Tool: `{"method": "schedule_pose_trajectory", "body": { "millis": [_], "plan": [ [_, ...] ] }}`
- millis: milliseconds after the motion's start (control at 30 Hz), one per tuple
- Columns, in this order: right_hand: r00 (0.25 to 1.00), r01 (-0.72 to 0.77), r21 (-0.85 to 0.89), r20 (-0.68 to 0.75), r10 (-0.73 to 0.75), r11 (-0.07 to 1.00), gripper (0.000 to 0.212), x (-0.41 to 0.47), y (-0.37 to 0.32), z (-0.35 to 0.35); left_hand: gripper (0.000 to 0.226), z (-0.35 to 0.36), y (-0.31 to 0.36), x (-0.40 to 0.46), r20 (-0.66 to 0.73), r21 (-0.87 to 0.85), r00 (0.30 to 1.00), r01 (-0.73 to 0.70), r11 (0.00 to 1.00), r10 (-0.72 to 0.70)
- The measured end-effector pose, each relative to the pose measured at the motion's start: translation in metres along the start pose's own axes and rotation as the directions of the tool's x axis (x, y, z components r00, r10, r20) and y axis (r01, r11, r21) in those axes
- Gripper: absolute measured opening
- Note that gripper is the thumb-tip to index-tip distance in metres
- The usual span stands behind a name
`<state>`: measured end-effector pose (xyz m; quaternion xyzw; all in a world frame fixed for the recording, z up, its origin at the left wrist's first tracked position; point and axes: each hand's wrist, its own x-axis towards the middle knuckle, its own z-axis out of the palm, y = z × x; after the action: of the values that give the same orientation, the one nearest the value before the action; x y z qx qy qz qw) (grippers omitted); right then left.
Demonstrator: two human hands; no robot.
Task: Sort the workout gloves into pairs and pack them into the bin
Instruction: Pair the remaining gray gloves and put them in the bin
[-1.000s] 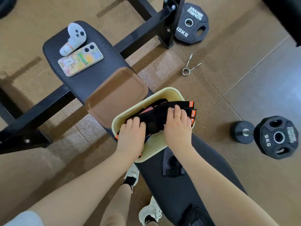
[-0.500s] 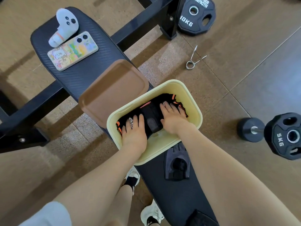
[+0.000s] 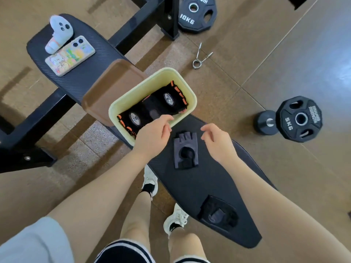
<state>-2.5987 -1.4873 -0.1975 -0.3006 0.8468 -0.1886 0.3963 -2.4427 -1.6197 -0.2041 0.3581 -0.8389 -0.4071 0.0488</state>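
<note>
Bin, pale yellow, sits on the black padded surface. Brown lid lies just beside it, touching its far-left wall.

Inside the bin: black gloves with orange trim, laid flat along the bottom, two round silver logo patches facing up.

Left hand hangs over the bin's near rim, fingers loosely curled, fingertips above the gloves inside; holds nothing. Whether it touches the rim cannot be told.

Right hand hovers over the surface just right of a grey glove, fingers relaxed and slightly bent, holding nothing.

Grey glove lies flat on the surface between the two hands, near the bin, cut-off fingers pointing to the bin, round hole facing up.

A second dark glove lies near the surface's near end, well apart from the first.

Far end of the surface: phone in a colourful case, white controller touching it.

Floor: 10 kg plate, spring clip, 5 kg plate beside a dumbbell.
</note>
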Motion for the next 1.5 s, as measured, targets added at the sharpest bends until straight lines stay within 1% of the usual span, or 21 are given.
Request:
{"method": "schedule_pose_trajectory", "body": {
  "millis": [33, 100, 200, 300, 400, 500, 600, 633, 733, 800, 867, 933, 1000, 1067, 1133, 1167, 1267, 1300, 1367, 1467, 1500],
  "plan": [
    [0.997, -0.057, -0.018, 0.044, 0.058, 0.998, 0.024, -0.015, 0.022, 0.002, 0.033, 0.012, 0.005, -0.009, 0.004, 0.006, 1.000, -0.028, 1.000, 0.028],
    [0.986, -0.100, -0.094, 0.124, 0.111, 0.991, 0.024, -0.046, 0.066, 0.010, 0.033, 0.042, 0.013, -0.030, 0.042, 0.030, 0.998, -0.054, 0.998, 0.052],
    [0.965, -0.088, -0.197, 0.226, 0.132, 0.976, 0.026, -0.089, 0.127, 0.029, 0.031, 0.093, 0.023, -0.064, 0.211, 0.090, 0.977, -0.060, 0.994, 0.040],
    [0.950, -0.011, -0.353, 0.289, 0.120, 0.935, 0.027, -0.126, 0.179, 0.048, 0.039, 0.137, 0.029, -0.093, 0.385, 0.104, 0.922, 0.003, 0.995, -0.043],
    [0.946, 0.038, -0.443, 0.304, 0.110, 0.896, 0.039, -0.151, 0.216, 0.069, 0.044, 0.169, 0.021, -0.114, 0.389, 0.177, 0.903, 0.118, 0.977, -0.180],
    [0.982, 0.035, -0.500, 0.180, 0.064, 0.865, 0.053, -0.157, 0.238, 0.094, 0.043, 0.191, 0.011, -0.122, 0.342, 0.302, 0.927, 0.044, 0.952, -0.152],
    [0.991, -0.026, -0.503, 0.097, 0.087, 0.864, 0.060, -0.151, 0.254, 0.121, 0.044, 0.202, 0.002, -0.120, 0.241, 0.430, 0.965, -0.014, 0.903, -0.100],
    [0.997, -0.016, -0.525, 0.056, 0.054, 0.851, 0.057, -0.147, 0.259, 0.128, 0.045, 0.203, -0.001, -0.117, 0.212, 0.455, 0.973, -0.018, 0.890, -0.088],
    [0.994, 0.024, -0.600, -0.073, -0.085, 0.800, 0.030, -0.136, 0.265, 0.141, 0.049, 0.203, -0.007, -0.110, 0.187, 0.493, 0.981, -0.041, 0.869, -0.059],
    [0.981, 0.043, -0.582, -0.131, -0.146, 0.812, 0.026, -0.126, 0.262, 0.139, 0.053, 0.199, -0.012, -0.107, 0.168, 0.515, 0.983, -0.024, 0.857, -0.073],
    [0.943, 0.032, -0.604, -0.247, -0.225, 0.797, 0.029, -0.112, 0.256, 0.126, 0.056, 0.196, -0.021, -0.103, 0.138, 0.546, 0.987, -0.006, 0.838, -0.083],
    [0.894, 0.045, -0.695, -0.293, -0.339, 0.718, 0.028, -0.093, 0.254, 0.116, 0.055, 0.195, -0.033, -0.097, 0.125, 0.572, 0.990, -0.016, 0.820, -0.069],
    [0.861, 0.037, -0.708, -0.336, -0.382, 0.706, 0.027, -0.074, 0.252, 0.108, 0.054, 0.197, -0.046, -0.092, 0.146, 0.563, 0.988, -0.037, 0.826, -0.055],
    [0.840, 0.063, -0.640, -0.380, -0.387, 0.766, 0.024, -0.054, 0.254, 0.109, 0.052, 0.201, -0.058, -0.087, 0.162, 0.533, 0.987, -0.078, 0.842, -0.012],
    [0.809, 0.103, -0.463, -0.476, -0.345, 0.880, 0.024, -0.038, 0.256, 0.120, 0.045, 0.206, -0.068, -0.081, 0.105, 0.554, 0.989, -0.144, 0.820, 0.103],
    [0.791, 0.106, -0.391, -0.523, -0.316, 0.914, 0.027, -0.034, 0.256, 0.127, 0.042, 0.208, -0.072, -0.079, 0.074, 0.580, 0.983, -0.177, 0.795, 0.165],
    [0.664, 0.110, -0.337, -0.675, -0.322, 0.935, 0.031, -0.029, 0.262, 0.144, 0.042, 0.213, -0.076, -0.071, 0.020, 0.585, 0.948, -0.269, 0.765, 0.318],
    [0.647, 0.147, -0.287, -0.696, -0.311, 0.947, 0.030, -0.027, 0.264, 0.144, 0.042, 0.214, -0.076, -0.068, 0.005, 0.583, 0.938, -0.285, 0.761, 0.348],
    [0.629, 0.189, -0.257, -0.710, -0.318, 0.948, 0.021, -0.024, 0.266, 0.143, 0.035, 0.215, -0.072, -0.063, -0.016, 0.578, 0.950, -0.246, 0.778, 0.312],
    [0.600, 0.185, -0.357, -0.697, -0.393, 0.916, 0.006, -0.021, 0.269, 0.145, 0.028, 0.220, -0.066, -0.058, -0.028, 0.484, 0.976, -0.175, 0.858, 0.214],
    [0.588, 0.195, -0.381, -0.692, -0.419, 0.904, 0.006, -0.021, 0.270, 0.145, 0.027, 0.221, -0.063, -0.058, -0.032, 0.442, 0.982, -0.155, 0.883, 0.188]
  ]
}}
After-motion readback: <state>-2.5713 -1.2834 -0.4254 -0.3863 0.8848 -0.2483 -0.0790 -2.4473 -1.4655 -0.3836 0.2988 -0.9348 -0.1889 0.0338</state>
